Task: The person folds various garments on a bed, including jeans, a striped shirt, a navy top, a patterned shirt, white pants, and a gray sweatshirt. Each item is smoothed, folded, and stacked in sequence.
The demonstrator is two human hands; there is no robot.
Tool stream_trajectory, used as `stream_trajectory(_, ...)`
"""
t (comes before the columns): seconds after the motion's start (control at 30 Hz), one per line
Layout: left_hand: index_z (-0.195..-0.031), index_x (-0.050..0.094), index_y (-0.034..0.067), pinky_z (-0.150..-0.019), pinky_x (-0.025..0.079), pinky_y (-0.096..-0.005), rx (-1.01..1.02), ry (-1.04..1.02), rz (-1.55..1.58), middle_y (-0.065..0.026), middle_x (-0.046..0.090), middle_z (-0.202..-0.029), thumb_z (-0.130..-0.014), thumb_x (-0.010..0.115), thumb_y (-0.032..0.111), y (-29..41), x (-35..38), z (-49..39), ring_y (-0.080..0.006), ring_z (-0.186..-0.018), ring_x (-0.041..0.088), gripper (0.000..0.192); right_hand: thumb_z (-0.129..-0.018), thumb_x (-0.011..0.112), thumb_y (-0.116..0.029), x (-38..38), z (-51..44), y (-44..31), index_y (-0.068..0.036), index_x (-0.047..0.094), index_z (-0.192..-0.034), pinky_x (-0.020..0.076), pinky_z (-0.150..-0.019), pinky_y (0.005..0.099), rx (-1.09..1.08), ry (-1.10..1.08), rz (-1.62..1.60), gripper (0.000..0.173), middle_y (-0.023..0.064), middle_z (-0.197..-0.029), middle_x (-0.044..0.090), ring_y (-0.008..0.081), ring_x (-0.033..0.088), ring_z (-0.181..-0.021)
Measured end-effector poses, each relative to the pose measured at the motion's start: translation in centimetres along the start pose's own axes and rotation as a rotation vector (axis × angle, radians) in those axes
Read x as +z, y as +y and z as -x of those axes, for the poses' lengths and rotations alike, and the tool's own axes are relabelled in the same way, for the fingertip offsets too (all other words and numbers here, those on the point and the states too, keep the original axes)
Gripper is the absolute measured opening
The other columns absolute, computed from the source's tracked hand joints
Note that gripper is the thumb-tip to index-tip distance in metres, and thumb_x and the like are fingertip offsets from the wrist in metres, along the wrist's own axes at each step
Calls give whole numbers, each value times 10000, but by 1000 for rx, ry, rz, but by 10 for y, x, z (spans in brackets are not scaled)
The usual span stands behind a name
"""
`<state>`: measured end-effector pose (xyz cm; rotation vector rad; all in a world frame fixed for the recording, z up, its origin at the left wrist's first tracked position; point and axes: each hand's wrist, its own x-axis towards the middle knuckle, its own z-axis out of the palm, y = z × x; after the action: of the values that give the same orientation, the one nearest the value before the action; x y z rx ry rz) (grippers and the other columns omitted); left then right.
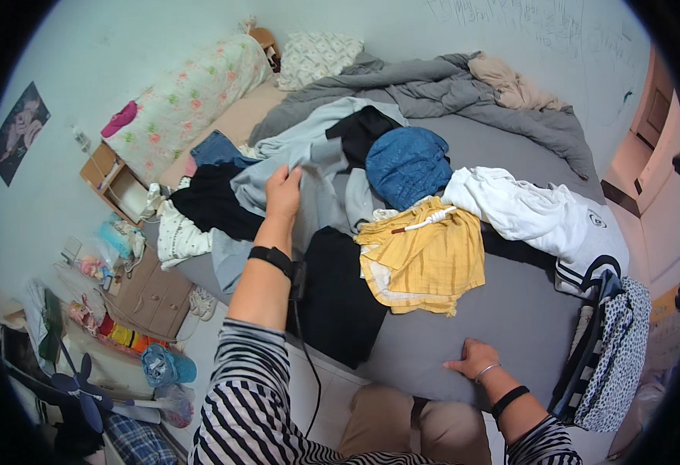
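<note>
My left hand (283, 189) grips a light grey garment (317, 203) and holds part of it raised above the heap of clothes on the bed. Black garments (215, 195) lie to its left, and a dark piece (340, 296) hangs over the bed's near edge. Right of the grey cloth are a blue bundled item (408, 165) and yellow striped shorts (427, 261) with a white drawstring. My right hand (474, 357) rests on the grey bedsheet (421, 349) near the front edge, thumb spread, with no garment in it.
A white garment (508, 197) stretches across the right side, beside a folded pile with a spotted cloth (613, 354). Behind lie a grey quilt (433, 87) and a floral cushion (194, 104). At the left stand a wooden cabinet (148, 296) and a fan (81, 386).
</note>
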<state>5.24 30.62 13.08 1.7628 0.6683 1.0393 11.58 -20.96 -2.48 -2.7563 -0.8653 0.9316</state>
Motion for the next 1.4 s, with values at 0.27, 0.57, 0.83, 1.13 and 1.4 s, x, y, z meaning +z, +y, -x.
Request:
stream_trajectory(0.27,-1076,625,2,-780,496,-405,582,-581,162,-130,655,-1066,-888,634,112,144,33,262,-272,-855,631,217,-882,501,-736,-18,32,-8,-105,631,-1090,525,-747,464,80,-89,-1534,677,16,-952,668,229,643,-828)
stream_trajectory(0.57,-1091,666,55,-885,491,-408,250,-952,-214,-158,656,-1078,-879,666,204,27,17,456,-356,-1029,609,259,-829,765,-400,20,114,-4,37,531,-1318,495,-968,368,-94,-72,-1460,697,134,-1255,636,254,628,-1119)
stream_trajectory(0.83,-1165,649,31,-907,511,-370,-157,-574,-235,-160,680,-1138,-895,683,202,30,-10,442,-290,-1055,651,322,-846,702,-151,49,96,-10,82,509,-1317,480,-948,342,-144,261,-936,560,138,-1213,648,230,621,-1063)
stream_trajectory(1.13,-998,645,-11,-789,512,-350,1,-464,-123,-149,659,-963,-872,688,108,84,22,412,-275,-877,650,179,-969,572,-102,-41,211,72,32,605,-1247,470,-920,285,-643,348,-882,310,70,-1126,676,139,589,-1030)
stream_trajectory(1.4,-995,674,8,-785,522,-341,-100,-470,-227,-128,685,-979,-856,677,103,68,35,425,-242,-859,662,168,-804,766,-188,26,237,163,33,594,-1231,516,-775,306,91,713,-718,511,89,-936,625,182,609,-813)
